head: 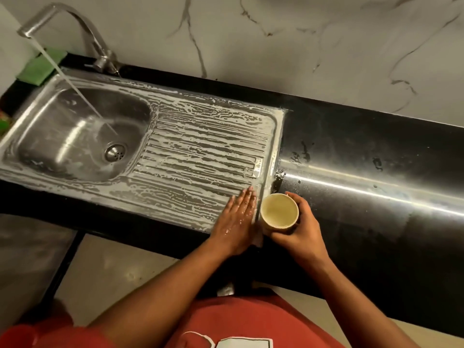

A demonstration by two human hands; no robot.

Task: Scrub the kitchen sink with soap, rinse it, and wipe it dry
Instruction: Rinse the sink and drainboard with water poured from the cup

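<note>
The steel sink (30, 151) has a basin on the left and a ribbed drainboard (200, 151) on the right, streaked with white soap foam. Water runs from the tap (82, 28) into the basin near the drain (114, 152). My left hand (236, 219) lies flat, fingers straight and wet, on the drainboard's near right corner. My right hand (298, 229) grips a beige cup (279, 212) holding water, upright, just past the sink's right edge over the black counter.
A green sponge (40, 67) lies behind the sink at the far left corner. The black counter (376, 151) stretches right, with water drops near the sink edge. A marble wall (276, 41) backs it. A green and red object (3, 121) shows at the left edge.
</note>
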